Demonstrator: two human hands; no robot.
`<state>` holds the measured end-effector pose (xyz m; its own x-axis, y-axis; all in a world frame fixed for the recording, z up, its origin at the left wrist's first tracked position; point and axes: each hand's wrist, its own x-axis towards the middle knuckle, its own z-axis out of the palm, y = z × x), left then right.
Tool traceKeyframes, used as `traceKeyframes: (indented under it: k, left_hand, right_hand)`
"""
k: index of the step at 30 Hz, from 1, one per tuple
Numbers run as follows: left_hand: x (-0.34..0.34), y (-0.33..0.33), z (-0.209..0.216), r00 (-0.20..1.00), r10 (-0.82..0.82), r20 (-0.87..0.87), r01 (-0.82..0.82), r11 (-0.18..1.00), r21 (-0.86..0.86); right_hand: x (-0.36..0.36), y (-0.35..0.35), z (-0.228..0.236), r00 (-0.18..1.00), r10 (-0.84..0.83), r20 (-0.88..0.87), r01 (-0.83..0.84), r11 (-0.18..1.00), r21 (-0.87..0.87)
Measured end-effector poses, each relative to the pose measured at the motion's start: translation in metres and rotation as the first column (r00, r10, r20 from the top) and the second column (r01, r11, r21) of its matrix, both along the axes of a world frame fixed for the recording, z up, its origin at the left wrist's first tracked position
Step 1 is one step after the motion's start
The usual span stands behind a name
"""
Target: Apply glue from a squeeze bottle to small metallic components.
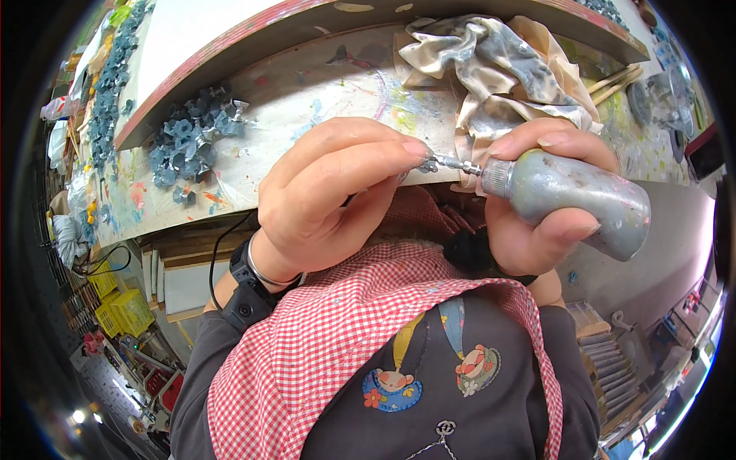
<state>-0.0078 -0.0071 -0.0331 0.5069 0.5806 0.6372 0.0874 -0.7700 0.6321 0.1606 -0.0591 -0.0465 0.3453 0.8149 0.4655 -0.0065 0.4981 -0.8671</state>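
Note:
My right hand (537,222) is wrapped round a squeeze bottle (583,199) of grey-blue liquid, tilted so that its thin metal nozzle (460,164) points left. At the nozzle's tip is a small blue-grey piece (431,162), pinched between the thumb and fingers of my left hand (337,184). My fingers cover most of that piece. Beyond my left hand, a heap of similar small blue-grey pieces (188,142) lies on the paint-spattered table (291,92).
A stained, crumpled cloth (498,61) lies at the far right, near wooden sticks (613,83) and a clear plastic container (663,100). A raised board edge (253,57) crosses the table's far side. More blue-grey pieces (111,92) line the left. Yellow crates (123,313) stand below.

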Motion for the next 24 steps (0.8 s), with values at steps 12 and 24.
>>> traceKeyframes:
  k: [12,24]
  left_hand:
    - [-0.0013,0.0013,-0.0020,1.000,-0.021,0.022,0.020,1.000,0.004]
    - [-0.0024,0.0020,-0.0027,0.999,-0.027,0.021,0.027,1.000,0.014]
  right_hand:
    - [0.0008,-0.0009,0.0010,0.998,-0.031,0.054,0.032,0.999,-0.016]
    - [0.0055,0.0011,-0.0059,0.999,0.034,0.033,-0.035,0.999,0.041]
